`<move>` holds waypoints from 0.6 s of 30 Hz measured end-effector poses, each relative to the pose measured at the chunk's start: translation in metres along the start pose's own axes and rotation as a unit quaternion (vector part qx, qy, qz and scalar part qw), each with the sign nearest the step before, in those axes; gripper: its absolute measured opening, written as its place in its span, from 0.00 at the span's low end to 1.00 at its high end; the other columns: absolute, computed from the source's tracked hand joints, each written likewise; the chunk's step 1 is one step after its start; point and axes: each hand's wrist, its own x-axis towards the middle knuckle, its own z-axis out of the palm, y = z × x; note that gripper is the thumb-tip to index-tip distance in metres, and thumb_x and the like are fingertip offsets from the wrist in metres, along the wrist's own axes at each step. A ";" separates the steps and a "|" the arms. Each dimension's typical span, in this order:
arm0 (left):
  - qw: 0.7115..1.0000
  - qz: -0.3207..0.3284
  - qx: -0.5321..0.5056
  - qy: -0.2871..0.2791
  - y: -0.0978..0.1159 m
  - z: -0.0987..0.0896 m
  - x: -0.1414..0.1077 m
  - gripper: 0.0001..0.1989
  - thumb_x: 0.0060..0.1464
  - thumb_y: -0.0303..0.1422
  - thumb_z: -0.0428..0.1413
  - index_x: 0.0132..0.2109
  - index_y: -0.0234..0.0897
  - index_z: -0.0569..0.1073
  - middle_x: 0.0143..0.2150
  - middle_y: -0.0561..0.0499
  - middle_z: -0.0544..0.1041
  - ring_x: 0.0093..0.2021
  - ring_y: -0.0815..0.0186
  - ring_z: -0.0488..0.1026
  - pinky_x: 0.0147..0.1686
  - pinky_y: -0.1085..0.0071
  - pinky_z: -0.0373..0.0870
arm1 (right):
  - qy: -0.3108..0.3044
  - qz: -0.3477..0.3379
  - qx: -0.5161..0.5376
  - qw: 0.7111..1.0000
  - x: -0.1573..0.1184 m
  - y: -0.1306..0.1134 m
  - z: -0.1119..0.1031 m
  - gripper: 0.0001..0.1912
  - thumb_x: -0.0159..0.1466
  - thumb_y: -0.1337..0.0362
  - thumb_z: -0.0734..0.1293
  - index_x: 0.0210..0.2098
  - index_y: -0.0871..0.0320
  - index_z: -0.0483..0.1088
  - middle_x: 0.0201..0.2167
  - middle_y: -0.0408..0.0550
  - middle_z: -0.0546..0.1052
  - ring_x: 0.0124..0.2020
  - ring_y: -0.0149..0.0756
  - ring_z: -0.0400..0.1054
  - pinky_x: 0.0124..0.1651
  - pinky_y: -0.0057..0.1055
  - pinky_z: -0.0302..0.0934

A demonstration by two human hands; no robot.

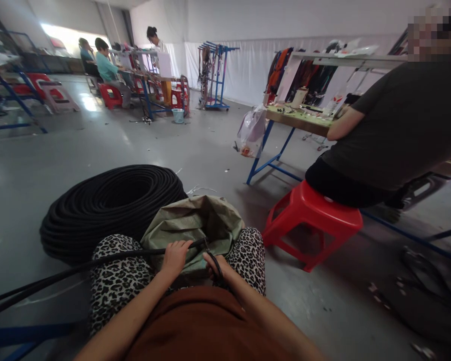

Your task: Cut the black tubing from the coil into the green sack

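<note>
A thick black cord runs from the lower left across my lap. My left hand is closed round it near its end. Scissors with black handles are gripped in my right hand, and their blades are at the cord's end. Below and beyond both hands, an open green woven sack stands between my knees. A large coil of black cord lies on the floor just left of the sack.
At the right, a person in a dark shirt sits on a red stool at a worktable. A blue metal bar crosses the lower left. Other people sit at tables farther back.
</note>
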 end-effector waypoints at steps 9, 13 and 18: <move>0.999 0.000 0.036 -0.015 0.004 -0.001 0.001 0.22 0.61 0.28 0.43 0.59 0.45 0.69 0.46 0.46 0.77 0.46 0.59 0.71 0.44 0.62 0.60 | 0.062 -0.073 -0.136 0.986 -0.010 -0.009 -0.002 0.26 0.66 0.51 0.62 0.18 0.61 0.65 0.14 0.43 0.65 0.17 0.28 0.61 0.22 0.23 0.54; 0.999 0.006 0.049 -0.018 0.003 0.000 0.000 0.24 0.60 0.25 0.42 0.60 0.45 0.68 0.46 0.45 0.77 0.46 0.59 0.71 0.44 0.62 0.60 | 0.085 -0.094 -0.197 0.972 -0.009 -0.008 -0.003 0.26 0.66 0.52 0.62 0.18 0.62 0.67 0.15 0.44 0.66 0.20 0.28 0.61 0.24 0.23 0.51; 0.999 0.007 0.049 -0.022 0.002 0.002 0.000 0.23 0.60 0.25 0.43 0.60 0.44 0.68 0.45 0.45 0.77 0.45 0.60 0.71 0.43 0.62 0.59 | 0.087 -0.104 -0.255 0.957 -0.012 -0.012 -0.004 0.25 0.66 0.53 0.62 0.20 0.64 0.71 0.16 0.44 0.66 0.22 0.28 0.61 0.24 0.23 0.48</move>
